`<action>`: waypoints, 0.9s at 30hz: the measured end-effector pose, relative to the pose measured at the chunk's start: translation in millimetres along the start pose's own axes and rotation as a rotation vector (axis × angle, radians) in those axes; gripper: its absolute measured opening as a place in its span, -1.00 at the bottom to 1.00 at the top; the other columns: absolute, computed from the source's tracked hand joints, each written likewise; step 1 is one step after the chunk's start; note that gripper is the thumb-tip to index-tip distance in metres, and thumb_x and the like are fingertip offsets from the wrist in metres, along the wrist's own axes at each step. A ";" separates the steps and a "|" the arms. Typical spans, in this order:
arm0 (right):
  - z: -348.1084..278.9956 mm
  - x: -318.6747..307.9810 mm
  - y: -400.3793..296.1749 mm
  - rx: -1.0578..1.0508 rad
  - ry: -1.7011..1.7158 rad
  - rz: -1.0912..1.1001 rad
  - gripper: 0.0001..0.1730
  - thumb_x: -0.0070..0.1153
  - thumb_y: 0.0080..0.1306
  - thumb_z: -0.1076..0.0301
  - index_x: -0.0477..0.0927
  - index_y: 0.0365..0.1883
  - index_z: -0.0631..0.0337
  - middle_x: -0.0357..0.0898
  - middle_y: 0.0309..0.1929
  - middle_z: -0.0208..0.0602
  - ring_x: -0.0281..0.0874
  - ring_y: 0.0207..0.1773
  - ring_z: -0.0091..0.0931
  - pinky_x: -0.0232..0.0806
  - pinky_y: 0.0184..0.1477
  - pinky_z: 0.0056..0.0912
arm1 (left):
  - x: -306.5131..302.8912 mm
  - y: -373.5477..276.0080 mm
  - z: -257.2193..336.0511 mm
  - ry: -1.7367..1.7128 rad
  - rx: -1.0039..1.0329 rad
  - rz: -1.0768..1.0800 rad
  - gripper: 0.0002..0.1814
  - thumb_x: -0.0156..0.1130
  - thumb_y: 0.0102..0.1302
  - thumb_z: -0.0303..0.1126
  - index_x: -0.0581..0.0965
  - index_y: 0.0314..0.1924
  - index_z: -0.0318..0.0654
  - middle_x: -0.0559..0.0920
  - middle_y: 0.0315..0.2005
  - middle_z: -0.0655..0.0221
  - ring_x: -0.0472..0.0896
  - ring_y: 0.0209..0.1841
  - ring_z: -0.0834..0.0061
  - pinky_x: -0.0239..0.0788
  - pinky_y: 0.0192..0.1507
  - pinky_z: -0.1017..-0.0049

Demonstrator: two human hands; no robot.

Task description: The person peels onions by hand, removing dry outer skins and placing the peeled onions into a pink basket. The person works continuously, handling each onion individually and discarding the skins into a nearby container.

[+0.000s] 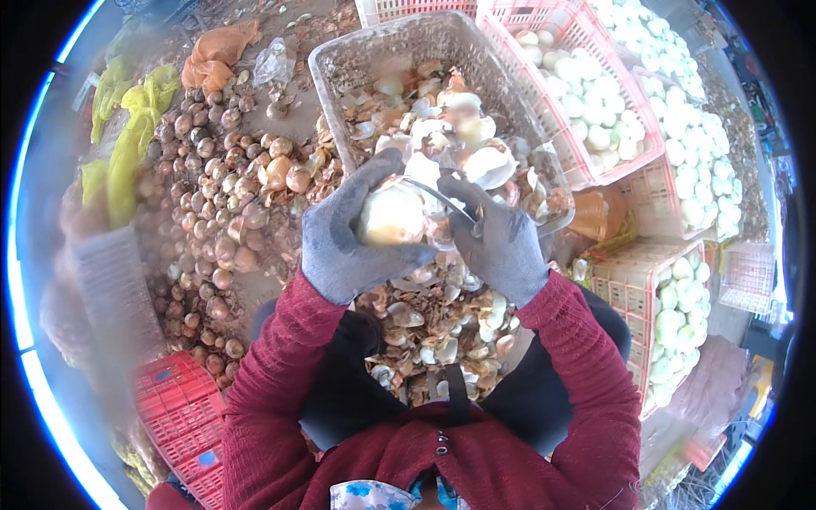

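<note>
Both hands wear grey work gloves. My left hand is closed around a large, mostly peeled onion, its thumb near the top and its fingers beneath. My right hand grips a small knife, whose curved blade reaches left to the onion's upper edge; the handle is mostly hidden in the glove. Just beyond the hands, a worn plastic tub holds loose onion skins and pale layers. More onion skins lie between the person's legs.
Unpeeled onions cover the ground at left, near yellow-green mesh bags and an orange mesh bag. Pink crates of peeled onions stand at right, with another crate below. Red crates sit at lower left.
</note>
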State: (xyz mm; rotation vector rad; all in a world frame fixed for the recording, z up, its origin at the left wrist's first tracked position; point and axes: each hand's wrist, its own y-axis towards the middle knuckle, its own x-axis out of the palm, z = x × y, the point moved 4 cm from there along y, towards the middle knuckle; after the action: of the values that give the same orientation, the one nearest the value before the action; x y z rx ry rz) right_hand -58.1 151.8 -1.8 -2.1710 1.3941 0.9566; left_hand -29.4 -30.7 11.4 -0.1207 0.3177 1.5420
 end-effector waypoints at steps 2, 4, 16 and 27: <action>-0.6 -3.0 3.0 0.053 0.049 -0.008 -0.62 0.03 0.15 0.44 0.46 -0.01 0.14 0.58 -0.47 -0.13 0.60 -0.45 -0.33 0.41 -0.40 -0.32 | -0.5 2.7 5.9 -0.056 0.114 -0.062 0.06 0.63 -0.33 -0.29 0.30 0.23 -0.42 0.42 0.17 0.09 0.39 0.22 0.42 0.25 0.22 0.43; 6.1 1.2 2.2 0.137 0.021 -0.030 -0.67 0.04 0.17 0.43 0.49 -0.05 0.17 0.57 -0.53 -0.18 0.58 -0.49 -0.36 0.40 -0.43 -0.34 | 1.5 4.7 10.2 -0.013 0.123 -0.094 0.08 0.63 -0.34 -0.31 0.27 0.24 -0.44 0.40 0.19 0.09 0.37 0.23 0.42 0.24 0.23 0.42; -8.4 0.8 7.8 0.319 1.016 -0.114 -0.57 0.22 0.21 0.37 0.46 0.04 0.23 0.58 -0.35 -0.37 0.45 -0.51 -0.69 0.32 -0.53 -0.67 | 15.1 2.9 -3.2 -0.301 -0.006 -0.190 0.31 0.60 -0.38 -0.43 -0.02 0.39 -0.28 0.15 0.34 0.13 0.36 0.23 0.26 0.25 0.23 0.30; -20.2 -12.4 2.6 0.015 0.685 0.068 -0.72 0.19 0.21 0.35 0.58 -0.15 0.29 0.62 -0.25 -0.29 0.55 -0.20 -0.56 0.40 -0.12 -0.46 | 29.0 0.3 13.2 -0.272 0.073 -0.330 0.34 0.55 -0.34 -0.49 -0.13 0.41 -0.24 0.30 0.26 0.12 0.35 0.24 0.31 0.19 0.24 0.34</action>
State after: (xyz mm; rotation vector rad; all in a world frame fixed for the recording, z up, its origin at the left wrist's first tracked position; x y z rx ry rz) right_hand -57.1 145.7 21.2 -2.5764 1.7529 0.1994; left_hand -28.1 0.9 16.0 0.0903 0.1294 1.1999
